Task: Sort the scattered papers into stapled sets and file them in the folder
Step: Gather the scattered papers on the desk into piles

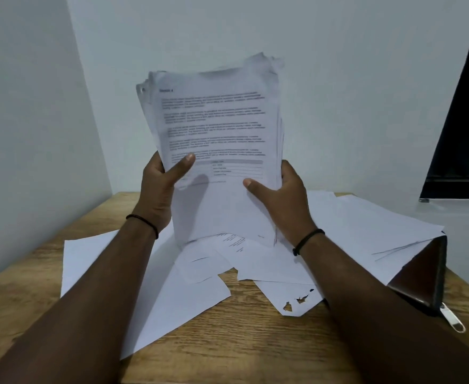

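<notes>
Pale walls meeting in a corner behind a wooden table (pixel 241 336). Left hand (pixel 158 189) clasping left edge of paper stack (pixel 216 151), thumb across the printed front, fingers hidden behind. Right hand (pixel 286 198) grasping stack's lower right edge, thumb on front page. Stack held upright above table middle, bottom edge low over the loose sheets, contact unclear; top edges ragged and uneven, text blurred. Black cord bracelet (pixel 144 221) on left wrist, another (pixel 308 239) on right wrist. Loose sheets (pixel 150 286) scattered flat under and around the forearms, spreading from left side to right edge, overlapping. One torn sheet (pixel 291 297) with holes near the table's near-right part. Dark brown zip folder (pixel 424 275) at right edge, partly under more white sheets (pixel 380 225), metal zipper pull (pixel 453 318) sticking out toward near edge. Dark panel (pixel 466 120) on right wall.
</notes>
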